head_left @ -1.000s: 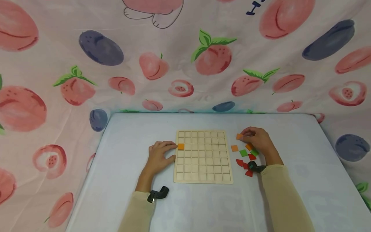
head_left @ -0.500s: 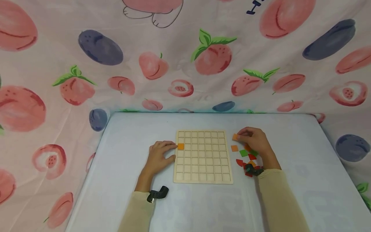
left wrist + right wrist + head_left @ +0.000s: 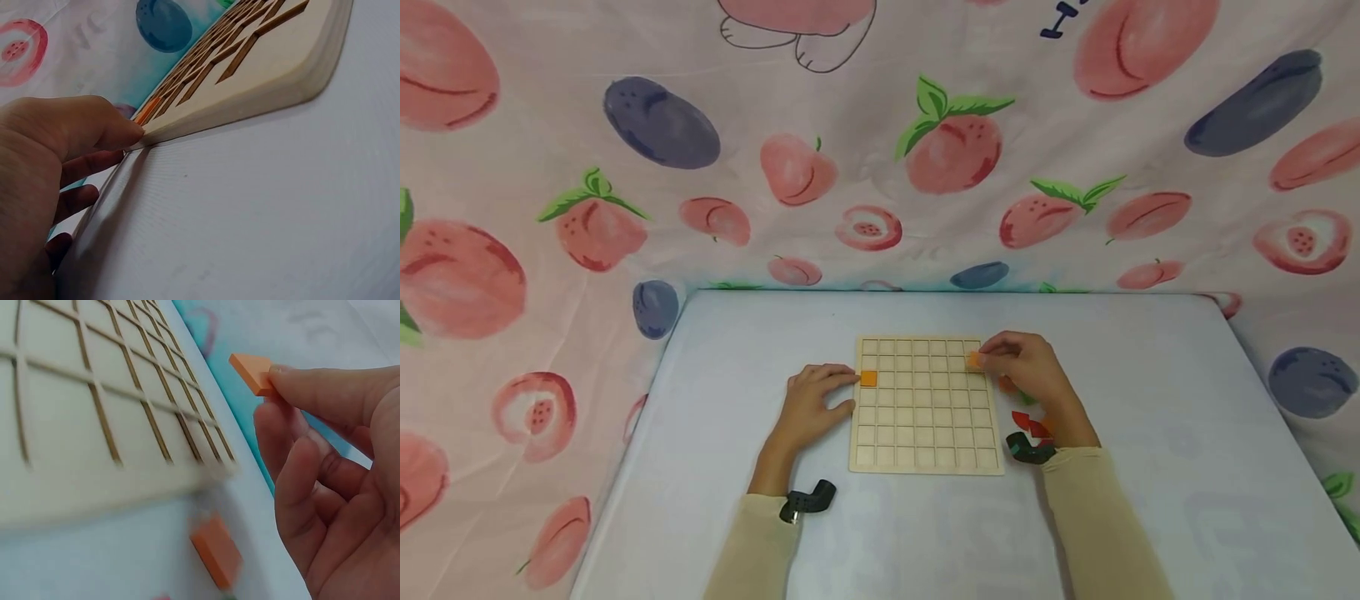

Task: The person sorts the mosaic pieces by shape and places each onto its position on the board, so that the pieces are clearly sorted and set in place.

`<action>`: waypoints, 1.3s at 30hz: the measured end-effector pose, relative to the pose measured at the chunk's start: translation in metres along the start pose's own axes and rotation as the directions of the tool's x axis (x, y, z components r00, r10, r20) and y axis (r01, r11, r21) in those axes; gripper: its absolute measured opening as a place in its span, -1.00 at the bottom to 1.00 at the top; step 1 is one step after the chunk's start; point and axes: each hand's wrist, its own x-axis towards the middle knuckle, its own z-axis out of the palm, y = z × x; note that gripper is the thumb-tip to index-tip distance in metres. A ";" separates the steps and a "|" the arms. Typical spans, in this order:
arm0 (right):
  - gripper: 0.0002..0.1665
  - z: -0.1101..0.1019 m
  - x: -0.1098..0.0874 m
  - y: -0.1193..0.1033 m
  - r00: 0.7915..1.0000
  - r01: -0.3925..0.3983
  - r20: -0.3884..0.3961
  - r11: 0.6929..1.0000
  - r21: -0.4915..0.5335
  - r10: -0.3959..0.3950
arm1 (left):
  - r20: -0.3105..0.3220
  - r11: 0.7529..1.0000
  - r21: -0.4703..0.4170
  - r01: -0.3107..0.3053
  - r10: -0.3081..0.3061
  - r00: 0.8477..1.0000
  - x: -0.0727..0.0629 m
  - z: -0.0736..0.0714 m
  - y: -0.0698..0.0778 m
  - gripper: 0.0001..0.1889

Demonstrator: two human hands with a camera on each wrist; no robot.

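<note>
A pale wooden grid board lies flat on the table. One orange square tile sits in a cell of its left column. Beside that edge rests my left hand, its fingertips right at the board's side; in the left wrist view the thumb touches the edge and the fingers are relaxed. My right hand pinches another orange square tile between thumb and fingertips. In the head view this tile overlaps the board's upper right corner.
Right of the board lie red pieces, partly hidden by the right wrist and its black camera. An orange tile lies close to the board's edge. A fruit-print cloth hangs behind the white table.
My right hand has carried the pinched orange tile leftward from the loose pieces to the board's upper right corner. My left hand stays at the board's left edge.
</note>
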 end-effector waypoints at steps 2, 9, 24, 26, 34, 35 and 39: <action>-0.73 0.008 0.001 -0.004 1.000 0.005 0.022 1.000 0.022 -0.006 | -0.002 1.000 -0.001 -0.005 0.005 1.000 0.000 -0.001 0.000 -0.61; -0.73 0.039 0.006 -0.015 0.995 0.031 0.093 0.998 0.049 -0.035 | -0.006 1.000 -0.017 -0.019 0.019 1.000 0.000 -0.002 0.002 -0.61; -0.87 0.094 0.010 -0.030 0.989 0.019 0.145 0.994 0.103 -0.034 | -0.024 1.000 -0.010 -0.022 0.022 0.999 0.000 0.000 0.002 -0.62; -0.87 0.100 0.011 -0.031 0.991 0.030 0.125 0.995 0.096 -0.042 | -0.025 1.000 -0.010 -0.028 0.027 0.999 0.000 0.000 0.002 -0.62; -0.89 0.114 0.014 -0.037 0.995 0.084 0.047 0.993 0.088 -0.088 | -0.009 0.999 0.002 -0.039 0.039 0.999 0.000 -0.002 0.003 -0.63; -0.89 0.115 0.015 -0.038 0.995 0.086 0.042 0.993 0.085 -0.090 | -0.004 0.999 0.003 -0.039 0.039 0.999 0.000 -0.003 0.003 -0.63; -0.90 0.119 0.017 -0.038 0.996 0.080 0.034 0.995 0.060 -0.082 | 0.012 0.999 0.006 -0.037 0.037 0.999 -0.001 -0.004 0.004 -0.63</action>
